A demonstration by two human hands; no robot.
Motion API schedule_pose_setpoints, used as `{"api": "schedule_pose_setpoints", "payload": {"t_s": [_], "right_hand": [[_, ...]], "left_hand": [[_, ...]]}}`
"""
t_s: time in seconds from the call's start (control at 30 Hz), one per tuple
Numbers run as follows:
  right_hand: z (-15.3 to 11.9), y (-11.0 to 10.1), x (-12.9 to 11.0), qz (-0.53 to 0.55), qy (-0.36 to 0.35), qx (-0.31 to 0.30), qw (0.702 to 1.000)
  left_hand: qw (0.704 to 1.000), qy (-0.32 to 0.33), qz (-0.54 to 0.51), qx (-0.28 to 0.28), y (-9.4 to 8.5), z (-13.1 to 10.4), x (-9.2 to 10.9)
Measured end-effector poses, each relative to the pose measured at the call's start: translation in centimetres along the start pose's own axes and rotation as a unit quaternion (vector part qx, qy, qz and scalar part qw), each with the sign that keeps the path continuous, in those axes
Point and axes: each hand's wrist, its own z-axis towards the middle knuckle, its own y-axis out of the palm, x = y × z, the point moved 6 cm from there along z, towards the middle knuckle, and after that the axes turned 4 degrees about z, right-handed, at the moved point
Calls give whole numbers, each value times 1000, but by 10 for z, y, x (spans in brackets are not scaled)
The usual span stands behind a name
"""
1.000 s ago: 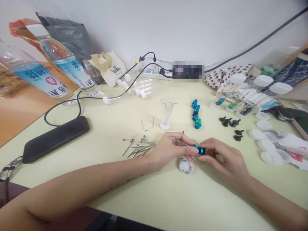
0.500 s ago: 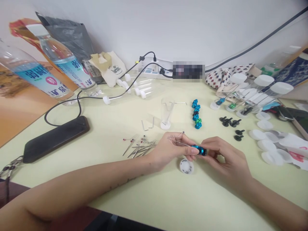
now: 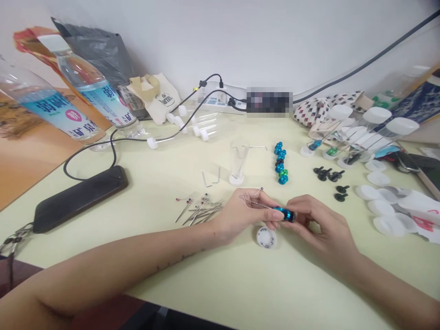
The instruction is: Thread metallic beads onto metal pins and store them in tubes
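Note:
Between the fingertips of my left hand (image 3: 242, 211) is a small shiny blue cylindrical part (image 3: 284, 213) with a dark end. A thin bent wire (image 3: 253, 200) with a dark ball at its tip runs from the part back over the same hand. On the dark end of the part, the fingers of my right hand (image 3: 325, 227) are closed; its exact grip is partly hidden. Just below the hands stands a round white cap (image 3: 264, 236) holding several small metal balls. Beside my left wrist lie several thin metal rods (image 3: 199, 211), some with reddish ends.
Behind the hands are a clear tube (image 3: 238, 160), L-shaped hex keys (image 3: 217, 176) and a row of blue, green and black parts (image 3: 280, 164). To the right lie black pieces (image 3: 325, 174) and white caps (image 3: 381, 207). A black power bank (image 3: 80, 199) with a cable is at left.

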Motion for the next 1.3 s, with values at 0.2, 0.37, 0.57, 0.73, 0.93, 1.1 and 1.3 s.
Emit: {"api": "schedule_pose_setpoints", "payload": {"t_s": [0.2,0.37,0.57,0.73,0.93,1.1,1.3], "right_hand": [[2,0,-1,2,-8,-2,1000],[1,1,2,-11,8,-30,999],[0,-1,-4,-6,-15,21,1000],[1,-2,-5,-11,-19,25,999],[3,-2,-3,6,-19,3,1000],[5,-3,-7,4,-34,-24,999],[2,-2,-3,-8,-10,3,1000]], "left_hand": [[1000,-3,7,0,0,-1,0],[1000,-2,4,-2,1,-1,1],[1000,-7,10,7,0,-1,1],[1000,-3,12,4,0,-1,0],[1000,0,-2,-3,1,-1,1],[1000,-9,7,2,0,-1,-1],[1000,-4,19,13,0,-1,1]]}}
